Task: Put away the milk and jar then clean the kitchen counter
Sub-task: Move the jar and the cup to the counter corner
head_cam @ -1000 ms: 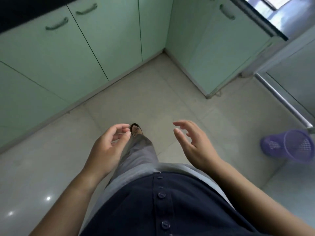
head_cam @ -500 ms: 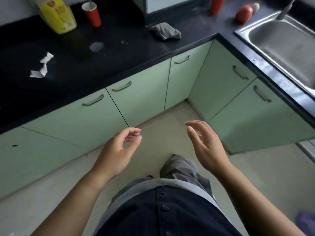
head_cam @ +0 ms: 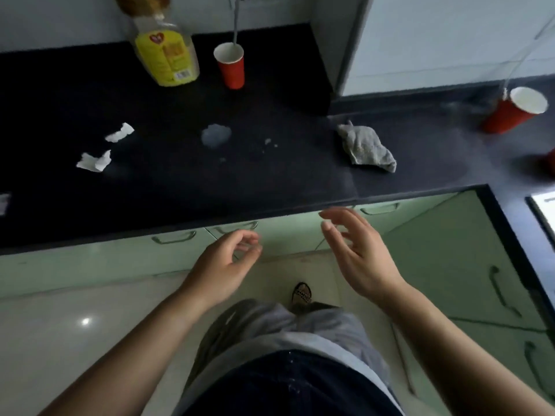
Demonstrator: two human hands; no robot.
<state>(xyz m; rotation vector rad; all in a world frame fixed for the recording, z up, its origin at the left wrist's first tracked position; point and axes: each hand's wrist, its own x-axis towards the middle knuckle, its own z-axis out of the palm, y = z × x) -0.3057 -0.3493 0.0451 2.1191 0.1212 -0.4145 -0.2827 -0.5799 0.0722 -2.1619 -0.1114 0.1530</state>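
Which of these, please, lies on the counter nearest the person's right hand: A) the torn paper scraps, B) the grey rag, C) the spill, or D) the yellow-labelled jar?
B: the grey rag lies crumpled on the counter just above the right hand, while the jar, the paper scraps and the spill sit further left.

Bare counter (head_cam: 168,190) lies between paper scraps (head_cam: 93,162) and rag (head_cam: 365,147); spill (head_cam: 215,135) sits mid-way.

Both hands (head_cam: 222,262) (head_cam: 360,256) empty, fingers loosely curled
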